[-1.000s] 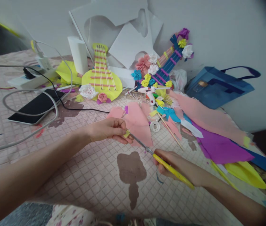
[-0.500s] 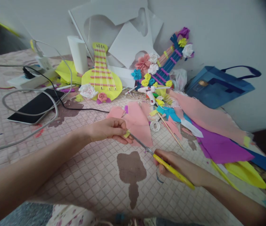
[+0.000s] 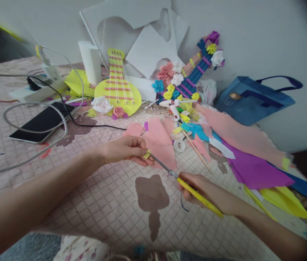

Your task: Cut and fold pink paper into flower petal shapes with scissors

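My left hand (image 3: 129, 149) pinches a small piece of yellow paper (image 3: 147, 154) between thumb and fingers, over the quilted cloth. My right hand (image 3: 199, 190) grips a pair of yellow-handled scissors (image 3: 199, 197). The metal blades point up and left, and their tips meet the yellow paper at my left fingertips. How far the blades are apart I cannot tell. Behind my hands lies a sheet of pink paper (image 3: 159, 139), partly covered by the left fingers. A white roll of tape (image 3: 179, 145) sits just right of it, beside a thin wooden stick (image 3: 198, 152).
At the back stand a yellow paper guitar (image 3: 118, 88) and a blue one (image 3: 197, 74) with paper flowers. A white glue gun (image 3: 174, 108) lies before them. Purple paper (image 3: 257, 166) and a blue bag (image 3: 254, 99) are right; a black tablet-like device (image 3: 43, 123) and cables are left.
Almost nothing differs. Both hands, the scissors and the yellow paper hold nearly the same place, and the whole view has shifted very slightly.
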Motion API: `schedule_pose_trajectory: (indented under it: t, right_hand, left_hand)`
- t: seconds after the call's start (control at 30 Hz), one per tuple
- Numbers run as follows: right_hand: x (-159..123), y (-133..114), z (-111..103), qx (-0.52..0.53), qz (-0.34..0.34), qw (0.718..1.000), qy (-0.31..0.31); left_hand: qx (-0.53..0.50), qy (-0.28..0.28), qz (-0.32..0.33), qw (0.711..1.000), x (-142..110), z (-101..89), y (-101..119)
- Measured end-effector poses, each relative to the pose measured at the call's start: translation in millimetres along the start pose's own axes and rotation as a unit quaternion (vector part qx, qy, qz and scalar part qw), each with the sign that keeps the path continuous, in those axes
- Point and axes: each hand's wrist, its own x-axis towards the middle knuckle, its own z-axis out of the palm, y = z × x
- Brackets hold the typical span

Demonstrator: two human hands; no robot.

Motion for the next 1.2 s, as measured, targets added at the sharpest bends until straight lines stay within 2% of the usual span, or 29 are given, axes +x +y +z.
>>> schedule_pose_trajectory:
  t: [0.17, 0.37, 0.53, 0.73, 0.93, 1.2]
  right_hand:
    - [-1.0, -0.8, 0.8, 0.009, -0.02, 1.0, -0.006]
    - [0.8, -1.8, -0.7, 0.004, 0.003, 1.0, -0.012]
    - [0.5, 1.7, -0.3, -0.01, -0.005, 1.0, 0.006]
    - [-1.2, 1.5, 0.4, 0.003, -0.026, 1.0, -0.003]
    - [0.1, -0.7, -1.0, -0.018, 0.002, 1.0, -0.007]
    - [-0.7, 3.9, -0.1, 0.003, -0.011, 1.0, -0.008]
  left_hand:
    - [-0.004, 0.004, -0.004, 1.0, -0.4, 1.4, 1.7]
    - [-0.003, 0.007, -0.005, 1.0, -1.0, 2.1, 1.7]
    - [0.008, 0.005, -0.004, 1.0, -0.8, 2.1, 1.3]
    - [0.002, 0.001, -0.005, 1.0, -0.6, 1.7, 1.1]
    - [0.003, 0.004, -0.008, 1.0, 0.1, 0.3, -0.1]
    - [0.002, 0.0, -0.004, 1.0, -1.0, 1.9, 1.5]
